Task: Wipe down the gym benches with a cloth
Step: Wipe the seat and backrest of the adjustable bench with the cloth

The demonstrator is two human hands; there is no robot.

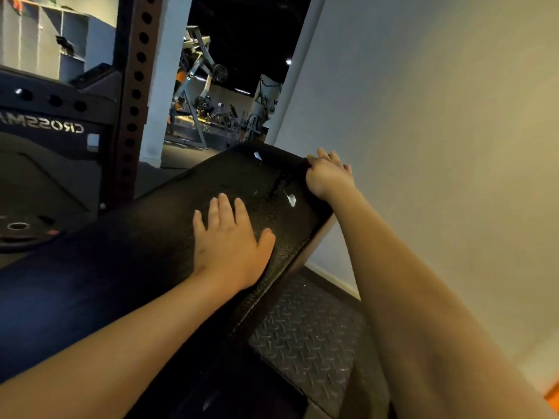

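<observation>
White mirror-reversed lettering on the black rack crossbeam (45, 126) reads "CROSSMA", its end cut off at the frame edge.

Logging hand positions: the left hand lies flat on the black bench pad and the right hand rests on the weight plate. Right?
No. The head view shows the right hand at the far edge of the bench pad, by the wall. The left hand does lie flat on it.

Black, pebble-grained bench pad (145, 252) under my left hand (230, 243), flecked with white scuffs (292, 200). Dark grey floor plate (305, 337) in raised diamond tread. Cream wall (438, 116). Dark rack upright (133, 95) with a row of round holes.
</observation>
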